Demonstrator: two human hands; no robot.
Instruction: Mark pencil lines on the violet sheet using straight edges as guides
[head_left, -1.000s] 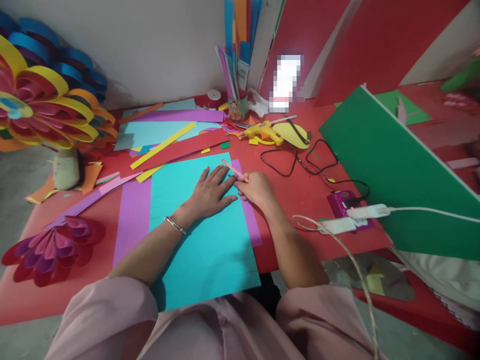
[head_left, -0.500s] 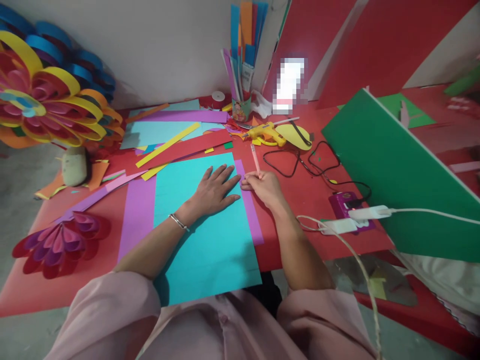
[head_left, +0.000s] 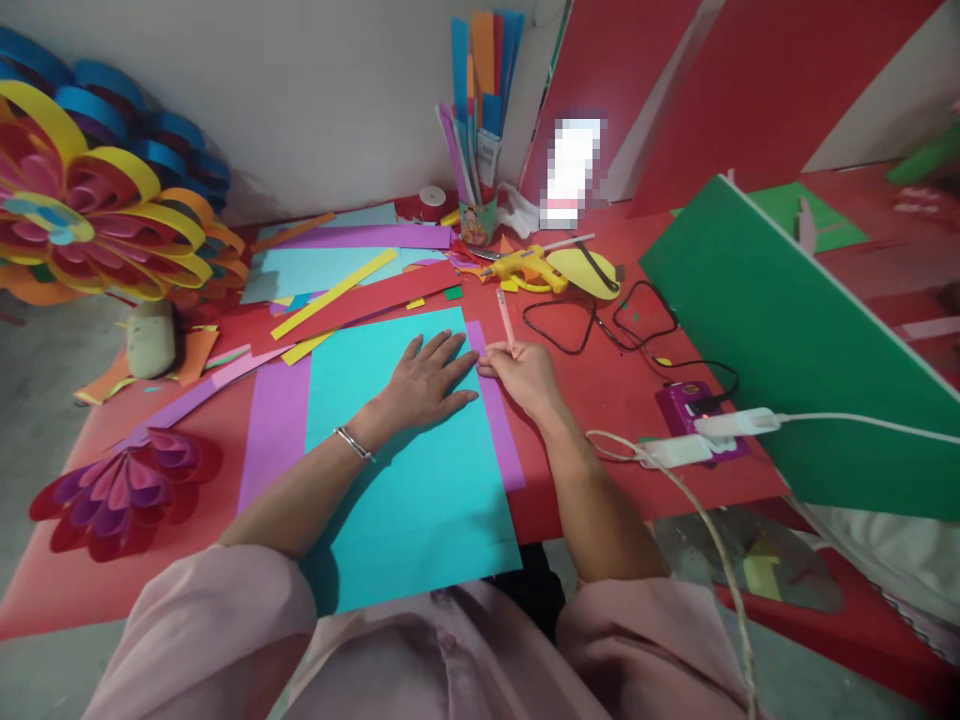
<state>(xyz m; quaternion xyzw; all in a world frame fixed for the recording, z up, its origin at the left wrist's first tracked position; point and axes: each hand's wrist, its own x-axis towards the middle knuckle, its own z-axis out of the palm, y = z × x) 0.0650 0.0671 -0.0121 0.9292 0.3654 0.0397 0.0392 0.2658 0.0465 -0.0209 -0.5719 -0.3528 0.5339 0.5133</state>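
Observation:
My left hand lies flat with fingers spread on a turquoise sheet of paper. The sheet overlaps a purple sheet, which shows on its left and as a narrow band along its right edge. My right hand is closed around a pink pencil, eraser end up. Its fingertips rest at the purple band by the turquoise edge; the pencil's point is hidden under the fingers.
A yellow glue gun lies beyond my hands. Paper strips stand in a cup. A power strip with cables and a green board are at right. Quilled paper flowers sit at left.
The view has shifted slightly. Both hands stay in nearly the same place on the paper, and the pencil is still held in my right hand.

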